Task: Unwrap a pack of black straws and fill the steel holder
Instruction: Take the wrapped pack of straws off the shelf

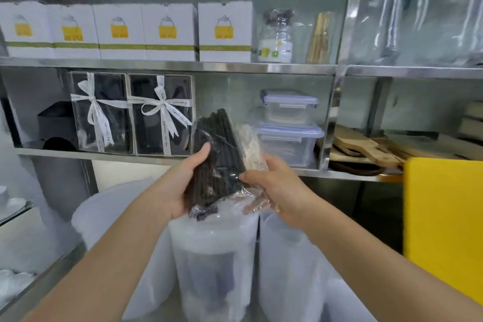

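The left hand [180, 185] and right hand [277, 191] both grip the wrapped pack of black straws [220, 149], tilted upright.

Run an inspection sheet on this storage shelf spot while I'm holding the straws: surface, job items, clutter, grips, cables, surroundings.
surface: stainless steel shelving, two stocked tiers in view.
job's things: clear-wrapped pack of black straws, in its wrap, held tilted before the shelves; steel holder not seen.
clutter: pale straw pack behind the black one; frosted white plastic tubs below the hands.
grips: left hand curled round the pack's left side; right hand holds the other side, thumb on the wrap.
cables: nothing seen.
surroundings: white cardboard boxes with yellow logos, ribbon-tied clear gift boxes, stacked clear lidded containers, wooden boards, yellow board.
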Available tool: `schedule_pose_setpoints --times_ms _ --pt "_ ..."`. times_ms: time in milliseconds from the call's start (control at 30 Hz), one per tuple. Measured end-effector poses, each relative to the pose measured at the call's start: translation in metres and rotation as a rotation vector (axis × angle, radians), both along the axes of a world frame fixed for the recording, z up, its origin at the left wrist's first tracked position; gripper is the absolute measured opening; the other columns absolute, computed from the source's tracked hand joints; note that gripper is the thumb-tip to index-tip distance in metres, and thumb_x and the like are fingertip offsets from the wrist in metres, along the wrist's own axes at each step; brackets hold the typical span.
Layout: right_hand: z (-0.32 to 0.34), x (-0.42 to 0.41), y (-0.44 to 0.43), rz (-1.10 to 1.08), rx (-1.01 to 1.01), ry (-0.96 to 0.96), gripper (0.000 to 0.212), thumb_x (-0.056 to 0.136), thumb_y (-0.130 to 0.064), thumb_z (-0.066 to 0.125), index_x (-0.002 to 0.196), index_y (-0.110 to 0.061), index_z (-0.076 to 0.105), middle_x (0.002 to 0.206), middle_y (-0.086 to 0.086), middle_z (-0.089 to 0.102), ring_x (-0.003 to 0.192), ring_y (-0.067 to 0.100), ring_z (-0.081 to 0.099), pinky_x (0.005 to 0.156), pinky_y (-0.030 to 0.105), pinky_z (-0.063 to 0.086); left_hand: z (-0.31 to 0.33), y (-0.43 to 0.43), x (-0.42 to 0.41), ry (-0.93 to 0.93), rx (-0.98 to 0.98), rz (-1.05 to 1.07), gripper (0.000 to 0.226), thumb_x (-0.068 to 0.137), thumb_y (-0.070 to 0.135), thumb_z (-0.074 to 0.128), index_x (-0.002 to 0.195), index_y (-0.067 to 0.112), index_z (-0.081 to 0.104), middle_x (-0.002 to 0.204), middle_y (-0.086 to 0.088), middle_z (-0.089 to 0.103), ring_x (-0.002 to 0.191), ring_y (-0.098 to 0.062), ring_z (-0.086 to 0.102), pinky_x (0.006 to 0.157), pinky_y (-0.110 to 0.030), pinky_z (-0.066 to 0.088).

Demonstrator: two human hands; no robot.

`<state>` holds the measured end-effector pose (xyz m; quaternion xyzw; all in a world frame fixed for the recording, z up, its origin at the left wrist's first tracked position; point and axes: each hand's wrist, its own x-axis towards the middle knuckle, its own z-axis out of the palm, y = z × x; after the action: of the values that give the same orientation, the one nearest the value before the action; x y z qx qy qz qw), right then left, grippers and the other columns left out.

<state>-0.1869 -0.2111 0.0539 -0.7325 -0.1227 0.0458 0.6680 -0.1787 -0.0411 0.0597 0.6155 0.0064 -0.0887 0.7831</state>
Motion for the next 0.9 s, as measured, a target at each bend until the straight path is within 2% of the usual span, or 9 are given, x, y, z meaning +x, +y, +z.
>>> schedule_pose_setpoints --times_ms 67,133,267,367,433,600,700,767,900 --pt "0.000 -0.040 -0.016 -0.024 0.039 0.005 0.021 0.085 -0.007 0.060 0.105 -0.012 0.057 0.104 0.018 0.068 0.061 0.017 0.066 0.042 0.021 0.049 -0.001 -0.023 -0.032 -0.008 0.014 0.041 0.038 0.084 0.047 0.057 0.085 0.010 0.066 0.059 -0.006 0.073 0.048 -0.016 0.068 0.041 -0.025 0.054" --pt "-0.001 -0.076 -0.035 -0.042 0.069 -0.015 0.018 0.086 0.000 0.056 0.096 -0.014 0.061 0.097 0.019 0.069 0.063 0.021 0.067 0.043 0.025 0.051 -0.006 -0.045 -0.060 -0.016 0.001 0.053 0.039 0.082 0.047 0.059 0.081 0.009 0.065 0.051 -0.005 0.070 0.042 -0.015 0.066 0.035 -0.021 0.049" --pt "-0.008 -0.137 -0.079 -0.136 0.091 -0.035 0.020 0.085 0.003 0.056 0.093 -0.014 0.062 0.082 0.013 0.071 0.065 0.025 0.067 0.048 0.030 0.054 -0.020 -0.090 -0.103 -0.009 -0.010 -0.015 0.047 0.077 0.053 0.063 0.088 0.007 0.069 0.071 -0.010 0.075 0.061 -0.021 0.072 0.053 -0.027 0.056" --pt "-0.013 -0.175 -0.117 -0.230 0.114 -0.012 0.017 0.084 0.002 0.058 0.089 -0.013 0.063 0.073 0.007 0.068 0.060 0.022 0.063 0.047 0.028 0.051 -0.026 -0.133 -0.132 -0.005 -0.039 -0.066 0.047 0.078 0.050 0.063 0.096 0.006 0.067 0.074 -0.011 0.075 0.061 -0.022 0.072 0.049 -0.028 0.055" --pt "-0.016 -0.200 -0.143 -0.275 0.134 0.012 0.013 0.083 0.000 0.059 0.087 -0.011 0.063 0.075 0.007 0.065 0.061 0.019 0.062 0.047 0.027 0.050 -0.033 -0.162 -0.149 0.001 -0.041 -0.102 0.054 0.077 0.053 0.062 0.107 0.007 0.064 0.090 -0.013 0.075 0.074 -0.024 0.073 0.059 -0.031 0.058" --pt "-0.031 -0.251 -0.216 -0.336 0.212 0.114 0.019 0.078 -0.007 0.067 0.097 -0.005 0.063 0.098 0.015 0.062 0.090 0.029 0.059 0.076 0.039 0.047 -0.059 -0.238 -0.188 0.013 -0.007 -0.162 0.066 0.076 0.062 0.057 0.117 0.012 0.054 0.096 -0.008 0.071 0.074 -0.019 0.070 0.052 -0.027 0.055" --pt "-0.044 -0.277 -0.264 -0.394 0.249 0.175 0.029 0.076 -0.008 0.069 0.104 -0.014 0.061 0.103 0.013 0.060 0.096 0.027 0.059 0.070 0.035 0.051 -0.077 -0.290 -0.210 0.030 -0.008 -0.201 0.069 0.069 0.068 0.058 0.112 0.015 0.052 0.106 -0.009 0.069 0.091 -0.025 0.068 0.076 -0.040 0.056" --pt "-0.054 -0.290 -0.298 -0.439 0.245 0.204 0.039 0.074 -0.010 0.071 0.110 -0.016 0.057 0.104 0.012 0.056 0.095 0.025 0.058 0.065 0.033 0.051 -0.093 -0.326 -0.217 0.058 0.000 -0.196 0.087 0.051 0.079 0.061 0.114 0.020 0.052 0.113 -0.004 0.067 0.101 -0.025 0.065 0.091 -0.047 0.051" --pt "-0.073 -0.308 -0.358 -0.397 0.159 0.215 0.067 0.055 -0.017 0.076 0.113 0.004 0.049 0.100 0.019 0.053 0.089 0.035 0.052 0.075 0.041 0.043 -0.128 -0.398 -0.232 0.152 0.032 -0.258 0.105 0.039 0.091 0.056 0.125 0.031 0.049 0.128 0.001 0.060 0.115 -0.026 0.057 0.099 -0.051 0.043"
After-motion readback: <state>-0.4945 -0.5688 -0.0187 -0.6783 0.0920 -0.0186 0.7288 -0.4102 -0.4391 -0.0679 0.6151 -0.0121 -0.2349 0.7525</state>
